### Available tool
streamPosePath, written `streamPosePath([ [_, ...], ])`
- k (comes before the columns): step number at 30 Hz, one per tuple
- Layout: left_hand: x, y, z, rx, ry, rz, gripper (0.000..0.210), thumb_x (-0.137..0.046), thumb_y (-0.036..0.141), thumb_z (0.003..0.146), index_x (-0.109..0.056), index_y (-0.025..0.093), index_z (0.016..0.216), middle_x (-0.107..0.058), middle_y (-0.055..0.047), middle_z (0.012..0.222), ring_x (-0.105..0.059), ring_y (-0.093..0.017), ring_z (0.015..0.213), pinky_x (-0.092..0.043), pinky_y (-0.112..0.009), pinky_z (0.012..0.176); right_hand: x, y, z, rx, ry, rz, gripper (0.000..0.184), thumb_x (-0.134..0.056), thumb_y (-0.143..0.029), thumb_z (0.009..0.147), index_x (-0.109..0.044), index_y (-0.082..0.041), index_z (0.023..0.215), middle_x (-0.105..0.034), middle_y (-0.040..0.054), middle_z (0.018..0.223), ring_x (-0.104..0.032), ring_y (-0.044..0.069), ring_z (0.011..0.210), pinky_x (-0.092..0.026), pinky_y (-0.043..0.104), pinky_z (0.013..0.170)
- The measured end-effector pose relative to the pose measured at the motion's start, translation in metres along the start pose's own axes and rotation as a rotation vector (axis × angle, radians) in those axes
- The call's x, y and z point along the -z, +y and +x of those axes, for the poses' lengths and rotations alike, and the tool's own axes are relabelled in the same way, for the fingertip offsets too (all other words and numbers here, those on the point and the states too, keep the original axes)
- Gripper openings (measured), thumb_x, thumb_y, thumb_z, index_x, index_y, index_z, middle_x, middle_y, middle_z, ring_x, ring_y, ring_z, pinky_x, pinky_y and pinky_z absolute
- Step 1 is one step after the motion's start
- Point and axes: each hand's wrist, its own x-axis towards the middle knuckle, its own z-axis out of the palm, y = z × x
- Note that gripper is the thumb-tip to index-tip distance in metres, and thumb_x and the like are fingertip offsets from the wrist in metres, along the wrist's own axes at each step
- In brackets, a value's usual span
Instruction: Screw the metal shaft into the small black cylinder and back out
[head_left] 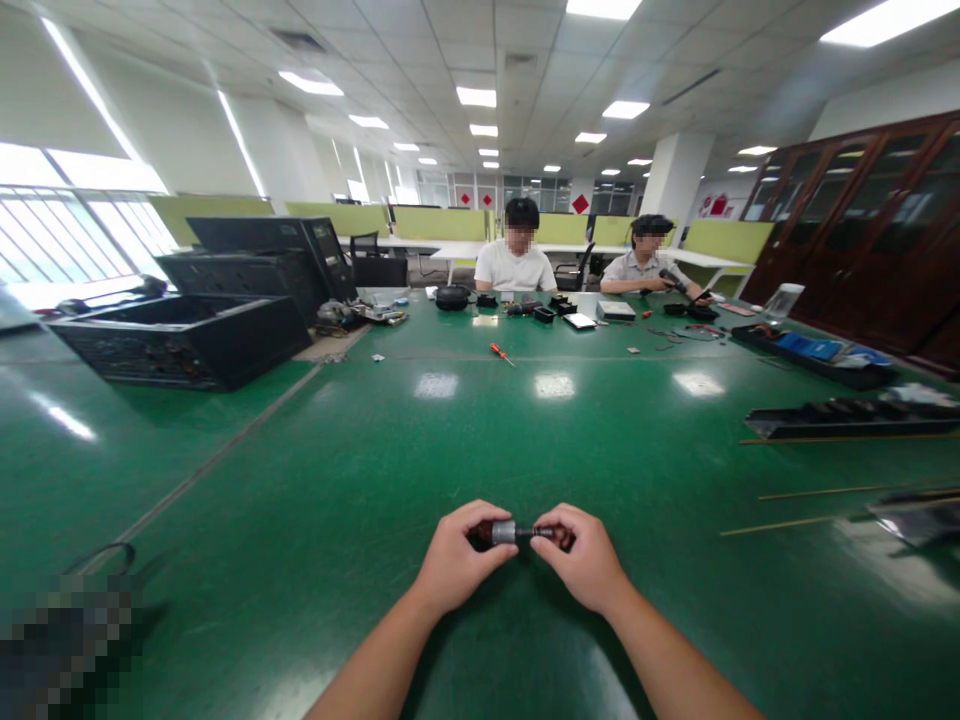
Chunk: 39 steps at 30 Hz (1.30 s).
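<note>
My left hand (466, 555) is closed around a short silver metal cylinder (503, 532) with a dark, brownish end partly hidden in the palm. A thin dark shaft (534, 532) runs from the cylinder toward the right. At its far end, the thumb and fingers of my right hand (583, 555) pinch the shaft. Both hands are low over the green table, and the piece lies level between them. Its exact kind cannot be made out.
An orange screwdriver (501, 353) lies farther off on the green table (360, 480). Black computer cases (195, 340) stand at left. Black trays (814, 355) and thin rods (825, 492) lie at right. Two people (514, 262) sit across, among small parts.
</note>
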Motion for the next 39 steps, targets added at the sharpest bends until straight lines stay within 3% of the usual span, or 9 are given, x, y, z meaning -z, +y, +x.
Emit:
streamPosePath([
  [39, -0.0007, -0.0016, 0.0016, 0.047, 0.044, -0.008, 0.026, -0.076, 0.022, 0.068, -0.07, 0.02, 0.093, -0.069, -0.004, 0.091, -0.064, -0.02, 0.083, -0.051, -0.03, 0.073, 0.0047, 0.0032, 0.0012, -0.01, 0.04, -0.002, 0.008, -0.066, -0.022, 0.075, -0.07, -0.019, 0.081, -0.057, -0.001, 0.066, -0.051, 0.012, 0.056, -0.041, 0.024, 0.056],
])
